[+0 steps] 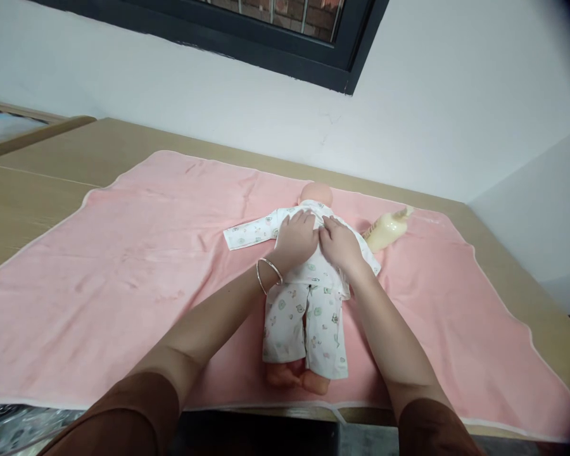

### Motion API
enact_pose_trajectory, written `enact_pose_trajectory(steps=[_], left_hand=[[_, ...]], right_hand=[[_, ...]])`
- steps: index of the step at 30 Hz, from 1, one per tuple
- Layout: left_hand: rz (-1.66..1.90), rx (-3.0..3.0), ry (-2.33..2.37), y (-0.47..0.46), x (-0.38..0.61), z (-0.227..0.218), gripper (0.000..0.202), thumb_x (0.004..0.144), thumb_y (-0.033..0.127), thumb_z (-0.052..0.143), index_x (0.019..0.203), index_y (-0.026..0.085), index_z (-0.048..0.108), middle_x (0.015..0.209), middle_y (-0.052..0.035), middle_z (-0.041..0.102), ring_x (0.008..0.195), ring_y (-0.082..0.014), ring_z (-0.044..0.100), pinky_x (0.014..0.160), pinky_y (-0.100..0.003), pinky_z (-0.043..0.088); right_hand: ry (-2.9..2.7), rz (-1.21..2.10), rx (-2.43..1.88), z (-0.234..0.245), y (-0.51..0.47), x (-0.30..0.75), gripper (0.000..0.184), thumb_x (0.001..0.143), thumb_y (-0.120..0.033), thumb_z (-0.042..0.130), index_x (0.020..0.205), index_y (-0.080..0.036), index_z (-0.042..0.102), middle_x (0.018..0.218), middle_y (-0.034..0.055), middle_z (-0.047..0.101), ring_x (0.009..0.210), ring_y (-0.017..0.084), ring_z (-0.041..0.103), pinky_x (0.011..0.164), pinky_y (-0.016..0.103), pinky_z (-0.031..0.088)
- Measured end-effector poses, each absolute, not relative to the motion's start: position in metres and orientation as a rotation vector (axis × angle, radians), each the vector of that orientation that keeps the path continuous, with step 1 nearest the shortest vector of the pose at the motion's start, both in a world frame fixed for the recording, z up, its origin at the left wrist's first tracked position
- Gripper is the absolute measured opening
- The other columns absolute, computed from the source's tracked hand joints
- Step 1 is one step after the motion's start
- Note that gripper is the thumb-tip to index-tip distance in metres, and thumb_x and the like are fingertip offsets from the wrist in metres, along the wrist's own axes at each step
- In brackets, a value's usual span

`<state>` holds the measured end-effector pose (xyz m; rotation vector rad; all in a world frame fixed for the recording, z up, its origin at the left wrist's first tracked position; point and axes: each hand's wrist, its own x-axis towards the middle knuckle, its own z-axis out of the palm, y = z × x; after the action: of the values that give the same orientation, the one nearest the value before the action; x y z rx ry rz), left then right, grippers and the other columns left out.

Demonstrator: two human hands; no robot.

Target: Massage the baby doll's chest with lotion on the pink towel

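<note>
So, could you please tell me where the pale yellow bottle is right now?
In the head view, the pale yellow bottle is on the pink blanket, to the right of the clothed doll, beyond the right hand.

The light is soft and moderately bright, and it spreads quite evenly over the white wall (408, 126) and the pink blanket (123, 266). Mild shadows lie beside the doll (306, 316), while the space below the table (42, 183) is rather dark. Small shiny spots appear on the bottle (386, 232). The view is wide and looks stretched toward its sides, and the right corners fade into black. Fine details are slightly soft; the marks on the bottle cannot be read.
</note>
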<state>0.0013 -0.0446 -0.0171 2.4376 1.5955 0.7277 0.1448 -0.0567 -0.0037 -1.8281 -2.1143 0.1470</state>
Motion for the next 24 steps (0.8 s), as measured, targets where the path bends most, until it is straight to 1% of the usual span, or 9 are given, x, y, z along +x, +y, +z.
enact_pose_trajectory(steps=[3,5,7,9,11,14,17,20,24], left_hand=[[0.771,2.277,1.649,-0.028,-0.006,-0.032,0.061,0.103,0.04,0.05,0.155,0.01,0.045,0.17,-0.019,0.039,0.161,-0.033,0.033,0.132,-0.054,0.028],[0.789,2.235,1.653,-0.021,-0.009,-0.037,0.068,0.101,0.046,0.054,0.157,0.009,0.043,0.171,-0.0208,0.036,0.161,-0.0334,0.032,0.132,-0.052,0.028],[0.799,2.248,1.663,-0.021,-0.008,-0.037,0.068,0.101,0.048,0.054,0.157,0.01,0.045,0.17,-0.0211,0.038,0.16,-0.0344,0.033,0.132,-0.053,0.029],[0.775,2.303,1.679,-0.027,-0.006,-0.033,0.061,0.103,0.044,0.051,0.154,0.011,0.048,0.167,-0.0206,0.043,0.159,-0.035,0.037,0.131,-0.056,0.029],[0.716,2.387,1.683,-0.034,-0.002,-0.026,0.053,0.105,0.036,0.047,0.151,0.01,0.052,0.163,-0.0213,0.049,0.155,-0.0349,0.042,0.129,-0.057,0.032],[0.67,2.505,1.665,-0.042,0.001,-0.019,0.044,0.105,0.025,0.041,0.141,0.007,0.061,0.156,-0.0223,0.057,0.148,-0.0345,0.051,0.125,-0.054,0.037],[0.703,2.503,1.673,-0.041,0.0,-0.018,0.039,0.103,0.022,0.042,0.13,0.011,0.067,0.151,-0.0197,0.062,0.142,-0.0328,0.057,0.121,-0.052,0.042],[0.755,2.41,1.688,-0.034,-0.004,-0.025,0.045,0.102,0.03,0.048,0.142,0.013,0.06,0.158,-0.019,0.055,0.149,-0.0329,0.05,0.125,-0.055,0.037],[0.727,2.344,1.597,-0.019,-0.014,-0.036,0.071,0.101,0.048,0.055,0.159,0.01,0.04,0.171,-0.0204,0.036,0.162,-0.0334,0.03,0.132,-0.054,0.025]], right_hand=[[-2.045,0.173,-1.841,-0.021,-0.042,0.157,0.061,0.107,-0.041,0.033,0.16,-0.013,0.045,0.167,0.0192,0.043,0.159,0.037,0.034,0.127,0.06,0.029],[-2.018,0.2,-1.833,-0.03,-0.035,0.164,0.064,0.107,-0.048,0.034,0.163,-0.017,0.041,0.171,0.0175,0.036,0.162,0.037,0.026,0.128,0.065,0.023],[-2.0,0.207,-1.828,-0.034,-0.032,0.166,0.065,0.107,-0.051,0.034,0.163,-0.021,0.04,0.173,0.0152,0.034,0.163,0.037,0.023,0.127,0.069,0.02],[-1.985,0.172,-1.843,-0.032,-0.036,0.161,0.062,0.106,-0.047,0.035,0.162,-0.021,0.043,0.171,0.0152,0.038,0.161,0.038,0.028,0.126,0.071,0.021],[-2.0,0.09,-1.835,-0.027,-0.043,0.15,0.058,0.105,-0.036,0.035,0.157,-0.015,0.049,0.166,0.0182,0.046,0.157,0.038,0.037,0.126,0.069,0.023],[-2.106,-0.02,-1.713,-0.02,-0.053,0.135,0.054,0.1,-0.022,0.037,0.146,-0.009,0.061,0.157,0.0195,0.057,0.15,0.034,0.048,0.129,0.058,0.028],[-2.163,-0.011,-1.56,-0.022,-0.054,0.132,0.052,0.097,-0.018,0.039,0.139,-0.012,0.069,0.153,0.0139,0.062,0.148,0.027,0.051,0.13,0.046,0.033],[-2.078,0.064,-1.516,-0.031,-0.045,0.145,0.051,0.098,-0.021,0.038,0.137,-0.017,0.07,0.155,0.0094,0.06,0.15,0.024,0.048,0.129,0.047,0.034],[-1.962,0.151,-1.623,-0.041,-0.031,0.168,0.058,0.105,-0.041,0.036,0.152,-0.014,0.056,0.164,0.0152,0.049,0.156,0.03,0.04,0.129,0.058,0.029]])
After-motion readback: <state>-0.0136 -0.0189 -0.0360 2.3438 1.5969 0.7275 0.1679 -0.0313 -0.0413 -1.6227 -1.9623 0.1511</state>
